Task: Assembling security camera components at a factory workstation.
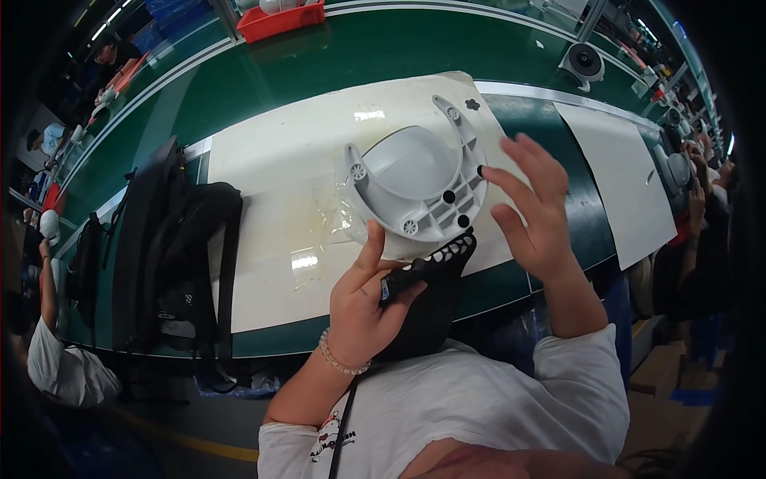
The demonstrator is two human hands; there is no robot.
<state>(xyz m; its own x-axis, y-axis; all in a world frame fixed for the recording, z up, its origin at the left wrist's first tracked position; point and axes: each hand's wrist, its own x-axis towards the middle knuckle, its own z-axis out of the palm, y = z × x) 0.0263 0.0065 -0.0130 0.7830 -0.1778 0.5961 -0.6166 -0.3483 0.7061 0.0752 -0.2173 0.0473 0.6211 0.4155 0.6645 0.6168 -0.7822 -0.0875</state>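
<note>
A white plastic base part (411, 164) lies with its ribbed underside up, showing a curved rim and a smooth bowl-like middle. Several round recesses and black round pads (449, 196) sit along its rim. My right hand (536, 211) has its fingers spread, and its index fingertip is at a black pad on the rim's right side; whether it presses cannot be seen. My left hand (363, 307) is closed around a black sheet (435, 271) with a row of white round spots along its edge, held close to the part's near side.
Beneath the part is a cream board (271, 160) with clear tape on it. A black backpack (179, 263) lies to the left. A red bin (281, 21) and a white device with a round black front (585, 64) stand farther back. Other people work at both sides.
</note>
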